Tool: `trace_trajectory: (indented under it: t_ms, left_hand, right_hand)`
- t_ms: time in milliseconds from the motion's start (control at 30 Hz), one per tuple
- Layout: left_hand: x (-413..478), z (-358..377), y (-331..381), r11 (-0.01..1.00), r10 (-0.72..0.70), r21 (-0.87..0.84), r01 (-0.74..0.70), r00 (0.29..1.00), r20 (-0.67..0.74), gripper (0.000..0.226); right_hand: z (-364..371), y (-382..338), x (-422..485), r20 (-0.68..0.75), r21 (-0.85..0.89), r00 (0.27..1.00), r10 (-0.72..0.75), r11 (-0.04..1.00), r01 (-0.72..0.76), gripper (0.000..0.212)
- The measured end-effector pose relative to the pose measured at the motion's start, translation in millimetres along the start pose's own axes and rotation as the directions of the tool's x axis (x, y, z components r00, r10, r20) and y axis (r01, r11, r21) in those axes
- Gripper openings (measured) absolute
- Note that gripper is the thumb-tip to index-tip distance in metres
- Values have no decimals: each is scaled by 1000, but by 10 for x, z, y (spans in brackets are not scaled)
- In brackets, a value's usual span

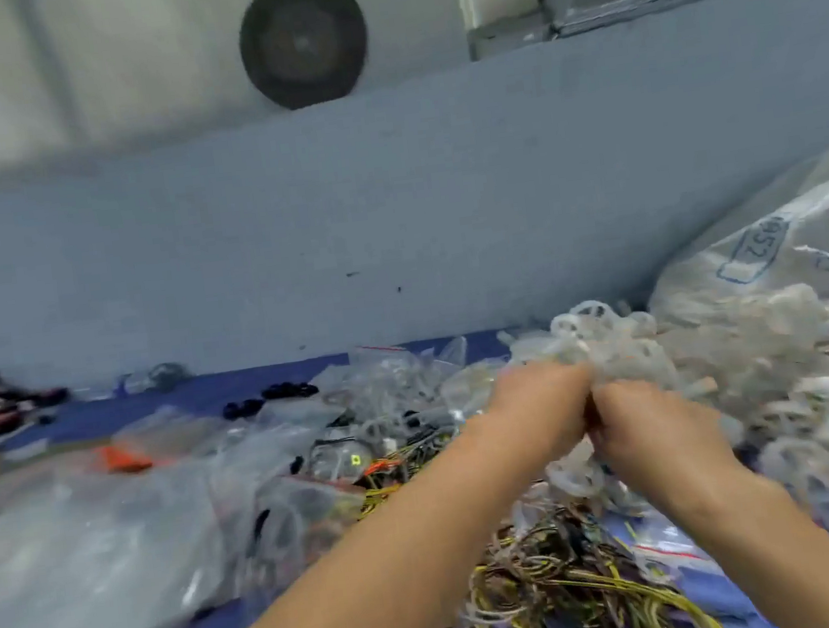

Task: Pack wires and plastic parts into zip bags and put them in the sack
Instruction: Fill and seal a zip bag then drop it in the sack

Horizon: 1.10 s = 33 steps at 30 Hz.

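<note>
Blue-grey wall [390, 213] backs a blue sheet [194, 395] strewn with stock. At the right, against that wall, leans the white woven sack [782, 246]; its mouth is out of sight, so what it holds cannot be told. A heap of clear plastic parts [771, 376] spreads from the foot of the sack. At the heap's edge away from the sack, the left grip [541, 402] and right grip [647, 426] touch each other, both clenched round one clump of parts, though blur hides the fingers. Loose yellow and brown wires [576, 569] lie unbagged below the grips. Well apart from the sack, zip bags [289, 503] with red seals lie about, several seemingly filled. I judge the job partway done: much remains loose, and the filled bags await the sack.
</note>
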<state>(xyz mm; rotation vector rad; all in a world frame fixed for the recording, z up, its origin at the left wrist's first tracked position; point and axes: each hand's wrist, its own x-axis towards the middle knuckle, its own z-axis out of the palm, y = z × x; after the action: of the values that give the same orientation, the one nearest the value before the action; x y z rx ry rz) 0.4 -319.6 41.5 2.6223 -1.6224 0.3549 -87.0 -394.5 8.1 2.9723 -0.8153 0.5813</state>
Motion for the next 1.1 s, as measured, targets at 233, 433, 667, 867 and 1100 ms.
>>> trace_trajectory:
  t_ms: [233,433,667,867,1100]
  left_hand:
    - [-2027,556,-1518,667,-689,-528,525,704,-172,24]
    - [-2556,766,-1934,505,-831,-594,626,539,-138,24]
    - [-2430,720,-2002,445,-857,-612,654,509,-81,25]
    - [-2475,680,-2122,349,-921,-596,723,383,-74,27]
    - [-2754,636,-2256,284,-955,-459,842,203,-218,32]
  right_hand:
    - [487,-1861,-198,-56,344,962,-268,899,270,22]
    - [838,-2312,-214,73,488,983,-168,866,111,46]
    - [871,-2309,-178,-8,561,991,-131,820,113,31]
    - [823,-2319,-206,-55,490,991,-119,862,131,36]
    - [700,-2602,-260,-211,469,960,-184,843,265,33]
